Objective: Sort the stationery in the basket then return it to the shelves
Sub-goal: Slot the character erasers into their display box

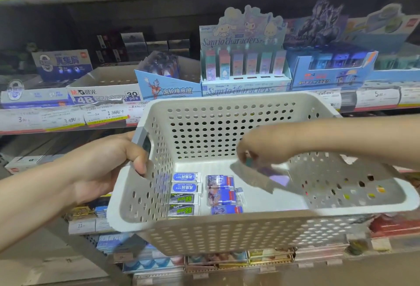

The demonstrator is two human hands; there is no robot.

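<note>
My left hand (106, 167) grips the left handle of a white perforated basket (227, 231) held up in front of the shelves. On the basket floor lie two blue erasers (186, 182), two black and green erasers (183, 204) below them, and a column of purple and blue packs (222, 193) to their right. My right hand (259, 147) reaches down into the basket from the right, blurred, and pinches a small pastel stationery item (269, 171) above the floor.
Behind the basket, the shelf holds a Sanrio characters display box (245, 67), an Ultraman eraser box (168, 83), a 4B eraser box (102, 95) and a blue box (329, 70). Price tags (68, 117) line the shelf edge. Lower shelves hold more packs.
</note>
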